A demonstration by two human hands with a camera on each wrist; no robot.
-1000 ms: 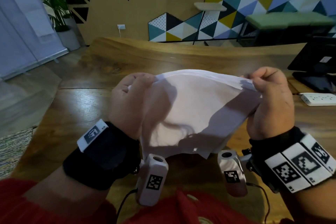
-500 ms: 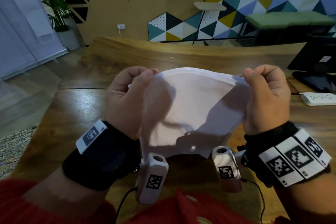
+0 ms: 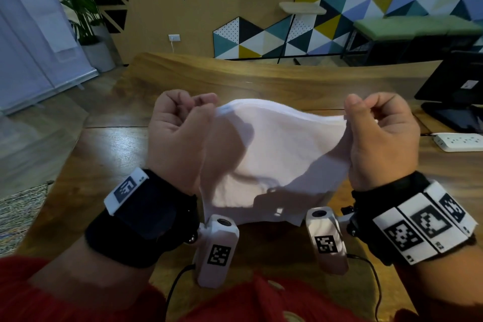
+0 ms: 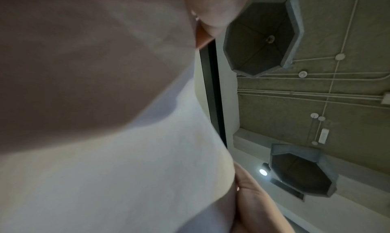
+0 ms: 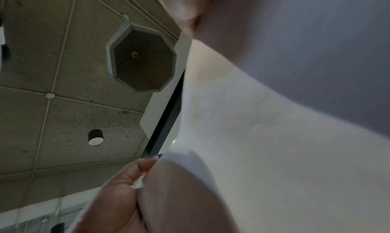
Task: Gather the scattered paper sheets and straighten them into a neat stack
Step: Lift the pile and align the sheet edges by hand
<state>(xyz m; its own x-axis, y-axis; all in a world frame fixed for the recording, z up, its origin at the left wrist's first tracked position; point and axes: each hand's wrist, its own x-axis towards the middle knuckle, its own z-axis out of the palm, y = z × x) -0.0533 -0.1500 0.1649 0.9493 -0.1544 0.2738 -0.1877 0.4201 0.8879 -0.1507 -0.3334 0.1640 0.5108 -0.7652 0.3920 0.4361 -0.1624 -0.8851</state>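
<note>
A bundle of white paper sheets (image 3: 277, 154) stands upright on its lower edge on the wooden table (image 3: 109, 154), bowed between my two hands. My left hand (image 3: 183, 125) pinches the top left corner with curled fingers. My right hand (image 3: 376, 133) pinches the top right corner the same way. The sheets' top edges are slightly fanned and uneven. In the left wrist view the paper (image 4: 131, 170) fills most of the picture; in the right wrist view the paper (image 5: 284, 145) does too, with a thumb (image 5: 118, 195) against its edge.
A white power strip (image 3: 460, 141) lies on the table at the right. Behind it stands a black monitor (image 3: 454, 81) on its base. The table's far edge runs across the middle of the head view; floor and a potted plant (image 3: 86, 8) lie at the left.
Both hands have curled tighter on the top corners and drawn slightly apart. The sheets' top edge has risen and bowed more evenly between them.
</note>
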